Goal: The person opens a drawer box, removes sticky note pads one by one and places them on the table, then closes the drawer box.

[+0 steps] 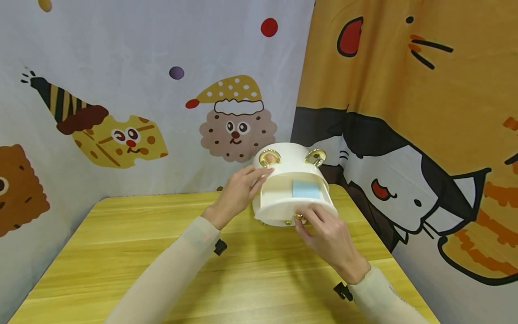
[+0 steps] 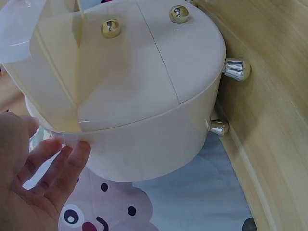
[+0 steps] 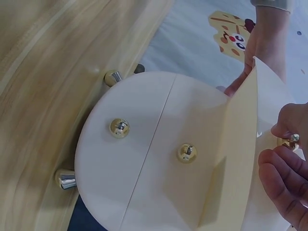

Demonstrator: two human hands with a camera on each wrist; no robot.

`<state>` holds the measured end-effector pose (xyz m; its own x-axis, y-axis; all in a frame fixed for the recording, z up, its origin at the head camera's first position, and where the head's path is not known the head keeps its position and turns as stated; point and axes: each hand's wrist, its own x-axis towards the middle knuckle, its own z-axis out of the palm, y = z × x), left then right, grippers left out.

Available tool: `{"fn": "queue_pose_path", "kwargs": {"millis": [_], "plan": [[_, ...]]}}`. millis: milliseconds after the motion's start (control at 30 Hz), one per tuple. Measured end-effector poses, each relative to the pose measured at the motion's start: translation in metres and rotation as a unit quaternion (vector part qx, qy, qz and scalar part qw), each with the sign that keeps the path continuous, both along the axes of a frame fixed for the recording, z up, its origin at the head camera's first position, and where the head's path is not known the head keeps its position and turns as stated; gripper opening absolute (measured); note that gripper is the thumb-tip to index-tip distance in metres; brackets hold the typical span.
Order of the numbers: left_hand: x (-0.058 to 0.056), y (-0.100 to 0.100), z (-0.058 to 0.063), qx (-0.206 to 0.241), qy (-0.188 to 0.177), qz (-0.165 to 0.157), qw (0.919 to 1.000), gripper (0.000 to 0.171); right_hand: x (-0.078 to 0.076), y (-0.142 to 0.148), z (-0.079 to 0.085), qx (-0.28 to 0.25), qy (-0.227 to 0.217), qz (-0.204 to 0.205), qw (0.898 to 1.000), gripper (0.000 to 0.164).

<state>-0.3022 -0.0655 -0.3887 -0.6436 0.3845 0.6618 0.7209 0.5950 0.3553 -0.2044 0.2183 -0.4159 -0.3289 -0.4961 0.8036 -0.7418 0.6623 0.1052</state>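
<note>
A white rounded drawer box [image 1: 288, 155] with gold ear-shaped rings on top stands at the back of the table. Its top drawer [image 1: 275, 210] is pulled out, and a light blue square pad [image 1: 305, 189] lies inside. My right hand [image 1: 325, 231] pinches the gold knob [image 3: 290, 142] on the drawer's front between thumb and fingers. With fairly straight fingers, my left hand [image 1: 238, 189] touches the left side of the box near the opening. Lower drawer fronts with gold knobs [image 2: 110, 28] show below in both wrist views.
Gold-and-silver feet [image 2: 237, 70] hold the box up on the wooden table [image 1: 162, 252]. Printed cloth [image 1: 141, 45] hangs close behind, and an orange cartoon curtain [image 1: 425, 81] hangs along the right side.
</note>
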Motion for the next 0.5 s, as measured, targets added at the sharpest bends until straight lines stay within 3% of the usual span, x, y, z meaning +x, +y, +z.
{"fn": "queue_pose_path", "kwargs": {"millis": [200, 500], "plan": [[0.001, 0.0004, 0.0012, -0.004, -0.001, 0.002, 1.0, 0.031, 0.0026, 0.0014, -0.0017, 0.001, 0.011, 0.002, 1.0, 0.017], [0.0018, 0.0, 0.0015, -0.003, -0.005, -0.002, 1.0, 0.032, 0.0071, 0.0033, -0.0033, 0.003, 0.014, 0.006, 1.0, 0.02]]}}
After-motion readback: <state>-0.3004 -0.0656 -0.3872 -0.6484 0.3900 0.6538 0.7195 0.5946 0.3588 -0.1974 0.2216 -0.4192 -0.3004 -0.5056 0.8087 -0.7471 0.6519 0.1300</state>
